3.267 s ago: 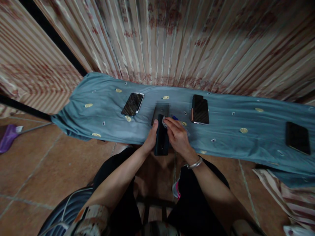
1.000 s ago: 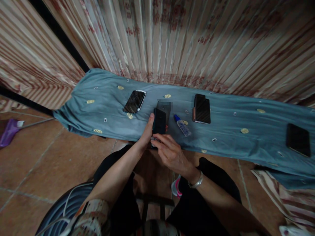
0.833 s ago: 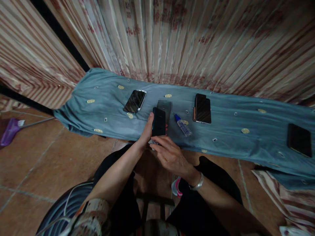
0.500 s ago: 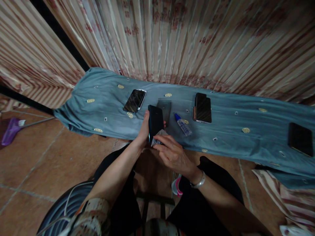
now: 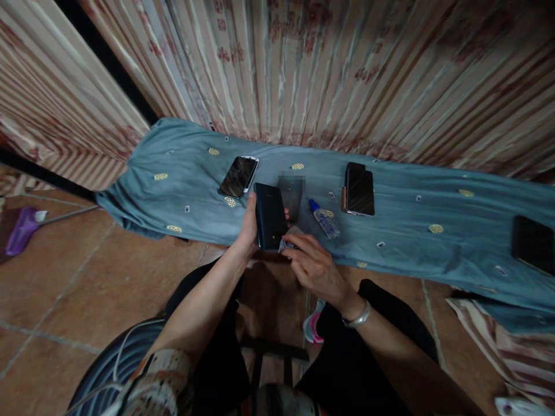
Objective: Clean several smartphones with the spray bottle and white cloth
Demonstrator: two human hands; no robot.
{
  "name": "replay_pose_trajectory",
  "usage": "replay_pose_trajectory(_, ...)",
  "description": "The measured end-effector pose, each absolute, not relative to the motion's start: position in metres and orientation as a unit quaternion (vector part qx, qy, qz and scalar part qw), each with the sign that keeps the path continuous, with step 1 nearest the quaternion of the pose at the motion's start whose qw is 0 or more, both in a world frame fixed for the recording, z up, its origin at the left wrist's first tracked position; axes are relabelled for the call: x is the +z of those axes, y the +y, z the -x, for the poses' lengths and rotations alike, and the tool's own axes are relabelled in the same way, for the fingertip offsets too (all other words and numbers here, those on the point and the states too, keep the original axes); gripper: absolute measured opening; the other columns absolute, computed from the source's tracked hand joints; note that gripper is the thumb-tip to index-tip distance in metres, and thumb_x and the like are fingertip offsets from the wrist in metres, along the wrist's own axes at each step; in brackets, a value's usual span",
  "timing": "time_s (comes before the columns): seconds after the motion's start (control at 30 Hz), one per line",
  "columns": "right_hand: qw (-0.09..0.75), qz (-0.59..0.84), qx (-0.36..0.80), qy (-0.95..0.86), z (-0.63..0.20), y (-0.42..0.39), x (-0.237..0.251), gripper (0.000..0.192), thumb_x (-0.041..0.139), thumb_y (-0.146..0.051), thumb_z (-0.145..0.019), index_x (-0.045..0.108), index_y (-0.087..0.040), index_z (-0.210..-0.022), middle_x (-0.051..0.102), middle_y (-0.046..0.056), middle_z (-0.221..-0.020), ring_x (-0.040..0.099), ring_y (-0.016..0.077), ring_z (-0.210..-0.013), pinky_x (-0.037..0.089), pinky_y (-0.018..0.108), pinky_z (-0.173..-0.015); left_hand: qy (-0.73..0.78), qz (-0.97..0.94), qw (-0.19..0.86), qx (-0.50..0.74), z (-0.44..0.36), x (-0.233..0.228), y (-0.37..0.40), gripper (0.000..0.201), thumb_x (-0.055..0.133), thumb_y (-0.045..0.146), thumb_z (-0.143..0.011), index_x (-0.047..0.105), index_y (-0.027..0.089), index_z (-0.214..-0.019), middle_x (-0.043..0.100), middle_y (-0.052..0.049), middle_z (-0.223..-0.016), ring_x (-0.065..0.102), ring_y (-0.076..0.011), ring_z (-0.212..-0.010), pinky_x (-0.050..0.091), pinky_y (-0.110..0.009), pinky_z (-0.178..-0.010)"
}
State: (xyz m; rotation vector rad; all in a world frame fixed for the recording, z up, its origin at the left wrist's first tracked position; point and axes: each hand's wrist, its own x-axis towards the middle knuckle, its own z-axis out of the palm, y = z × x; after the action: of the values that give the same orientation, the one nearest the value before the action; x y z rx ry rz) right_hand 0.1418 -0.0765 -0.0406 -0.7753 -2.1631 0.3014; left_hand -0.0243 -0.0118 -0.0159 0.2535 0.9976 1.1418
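Bottle (image 5: 325, 222) before right fingers (image 5: 305, 242) — free beyond

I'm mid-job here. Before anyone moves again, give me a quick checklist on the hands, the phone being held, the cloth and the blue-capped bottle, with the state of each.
1. Phone secured: ok, the left hand grips it by its edges.
2. Cloth in the right hand: ok, pinched near the phone's lower right corner.
3. Bottle apart from both hands: ok, there is a gap between it and the right hand.
4. Bottle upright: not ok, it lies on its side on the cover.
5. Cap tight: cannot tell, it is on but the seal does not show.
6. Phone free of smudges: cannot tell, too dark.
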Motion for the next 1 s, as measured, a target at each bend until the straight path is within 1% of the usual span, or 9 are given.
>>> replay_pose_trajectory(0.1,0.396,0.314,0.106,-0.857,-0.145,-0.074,-0.041,0.031,0.045,-0.002,-0.091,0.068,-0.02,-0.103,0.069,0.012,-0.118,0.063,0.0237,-0.108,0.059,0.044,-0.09,0.436,-0.108,0.729,0.516,0.027,-0.017,-0.011,0.078,0.025,0.068,-0.096,0.068,0.006,-0.113,0.076,-0.013,-0.077,0.071,-0.0201,-0.062,0.059,-0.03,-0.061)
replay_pose_trajectory(0.23,0.397,0.334,0.111,-0.848,-0.149,-0.071,-0.044,0.03,0.046,-0.004,-0.091,0.07,-0.02,-0.101,0.07,0.011,-0.115,0.064,0.0236,-0.107,0.059,0.043,-0.089,0.418,-0.111,0.733,0.525,0.028,-0.015,-0.011,0.075,0.02,0.063,-0.099,0.069,0.007,-0.108,0.076,-0.013,-0.077,0.072,-0.0197,-0.064,0.06,-0.03,-0.063)
replay_pose_trajectory(0.4,0.418,0.379,0.165,-0.809,-0.151,-0.068,-0.044,0.032,0.047,-0.008,-0.092,0.073,-0.025,-0.1,0.071,0.007,-0.116,0.067,0.0205,-0.104,0.058,0.041,-0.091,0.409,-0.078,0.735,0.536,0.029,-0.015,-0.009,0.077,0.017,0.063,-0.099,0.069,0.007,-0.11,0.076,-0.014,-0.079,0.075,-0.0221,-0.074,0.061,-0.033,-0.071)
replay_pose_trajectory(0.5,0.422,0.388,0.199,-0.795,-0.151,-0.067,-0.044,0.031,0.048,-0.008,-0.091,0.074,-0.026,-0.098,0.072,0.005,-0.116,0.068,0.0192,-0.104,0.057,0.039,-0.092,0.392,-0.068,0.746,0.534,0.03,-0.021,-0.008,0.079,0.02,0.066,-0.097,0.068,0.006,-0.114,0.077,-0.015,-0.083,0.075,-0.0247,-0.08,0.061,-0.037,-0.077)
replay_pose_trajectory(0.57,0.428,0.388,0.218,-0.787,-0.151,-0.067,-0.044,0.031,0.049,-0.009,-0.09,0.074,-0.026,-0.096,0.073,0.004,-0.115,0.068,0.0185,-0.104,0.057,0.038,-0.093,0.379,-0.075,0.753,0.533,0.031,-0.024,-0.009,0.077,0.024,0.067,-0.096,0.068,0.006,-0.114,0.077,-0.014,-0.085,0.075,-0.0251,-0.082,0.06,-0.037,-0.079)
replay_pose_trajectory(0.73,0.451,0.388,0.277,-0.754,-0.15,-0.065,-0.045,0.03,0.049,-0.008,-0.088,0.074,-0.025,-0.09,0.074,0.005,-0.113,0.07,0.0181,-0.105,0.058,0.038,-0.092,0.406,-0.095,0.739,0.529,0.03,-0.022,-0.011,0.077,0.021,0.063,-0.099,0.07,0.005,-0.109,0.077,-0.014,-0.081,0.074,-0.0216,-0.075,0.059,-0.031,-0.074)
replay_pose_trajectory(0.9,0.463,0.4,0.354,-0.707,-0.15,-0.062,-0.047,0.029,0.049,-0.01,-0.086,0.074,-0.025,-0.085,0.075,0.004,-0.11,0.072,0.018,-0.102,0.06,0.037,-0.091,0.423,-0.087,0.735,0.523,0.03,-0.018,-0.01,0.078,0.019,0.062,-0.099,0.068,0.004,-0.117,0.077,-0.014,-0.08,0.071,-0.0193,-0.064,0.057,-0.028,-0.065)
replay_pose_trajectory(1.0,0.472,0.404,0.36,-0.696,-0.15,-0.059,-0.048,0.028,0.049,-0.011,-0.087,0.074,-0.024,-0.085,0.075,0.004,-0.109,0.072,0.0178,-0.102,0.059,0.036,-0.091,0.422,-0.092,0.745,0.509,0.028,-0.017,-0.01,0.079,0.019,0.062,-0.099,0.067,0.003,-0.119,0.076,-0.014,-0.078,0.07,-0.0192,-0.061,0.057,-0.029,-0.064)
